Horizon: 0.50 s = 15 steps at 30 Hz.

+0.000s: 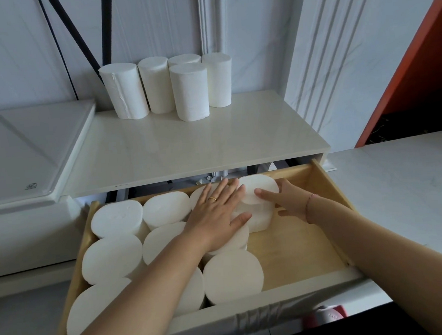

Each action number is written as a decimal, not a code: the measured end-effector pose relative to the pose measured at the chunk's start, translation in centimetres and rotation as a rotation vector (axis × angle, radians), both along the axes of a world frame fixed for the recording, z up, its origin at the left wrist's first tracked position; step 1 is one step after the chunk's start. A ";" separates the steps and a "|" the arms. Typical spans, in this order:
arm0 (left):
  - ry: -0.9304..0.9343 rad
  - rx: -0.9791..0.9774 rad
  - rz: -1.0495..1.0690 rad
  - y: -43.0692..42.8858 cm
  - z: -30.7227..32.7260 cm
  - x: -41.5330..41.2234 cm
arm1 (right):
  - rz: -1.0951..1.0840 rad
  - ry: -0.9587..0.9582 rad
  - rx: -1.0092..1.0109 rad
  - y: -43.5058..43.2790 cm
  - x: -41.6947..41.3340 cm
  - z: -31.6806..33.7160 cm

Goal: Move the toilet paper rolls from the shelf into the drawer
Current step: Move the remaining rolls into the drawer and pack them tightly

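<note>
At the far left a white raised panel (26, 152) lies level with the shelf, and black straps (74, 33) cross the pale wall above it. Below, the wooden drawer (331, 192) stands pulled out, its left and middle part packed with upright toilet paper rolls (117, 216) standing side by side in rows, touching one another.

On the white shelf (186, 149) above the drawer, five more rolls (189, 92) stand upright in a tight cluster against the far wall, one of them set nearer than the rest.

The left hand (216, 213) lies flat on top of the rolls in the middle of the drawer, fingers straight and spread, palm down. It wears a ring (212, 198).

Just to its right, the far roll (258, 182) stands at the drawer's far edge, beside the packed rows. The right hand (291, 201) holds this roll from its right side, one digit laid over the top and the others curled round its side. A thin bracelet (308, 205) sits on that wrist.

The right part of the drawer shows bare wooden floor. Further right runs a white countertop (402, 178), with an orange panel (414, 70) rising at a slant behind it.
</note>
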<state>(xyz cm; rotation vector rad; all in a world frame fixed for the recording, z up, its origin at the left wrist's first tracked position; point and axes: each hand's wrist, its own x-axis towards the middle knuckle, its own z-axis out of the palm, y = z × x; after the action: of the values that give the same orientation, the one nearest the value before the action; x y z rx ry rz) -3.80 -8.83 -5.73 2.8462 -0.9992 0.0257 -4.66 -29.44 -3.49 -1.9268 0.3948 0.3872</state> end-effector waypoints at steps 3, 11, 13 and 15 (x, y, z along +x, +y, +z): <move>0.021 0.008 -0.012 0.0 0.2 0.0 | 0.048 -0.020 0.058 0.5 0.2 0.0; 0.038 0.019 0.002 -0.1 0.4 -0.2 | 0.027 0.032 -0.018 0.9 0.6 0.2; 0.018 0.014 0.010 0.0 0.4 -0.2 | 0.076 -0.005 -0.318 1.0 0.7 0.8; -0.056 0.001 0.029 0.1 0.6 -0.1 | -0.005 -0.191 -0.642 1.2 0.7 1.7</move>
<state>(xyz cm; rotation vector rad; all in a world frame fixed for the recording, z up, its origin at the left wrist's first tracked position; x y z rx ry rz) -3.89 -8.69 -5.18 2.8762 -0.9683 0.1089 -3.92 -28.27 -1.80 -2.5598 0.4299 0.0660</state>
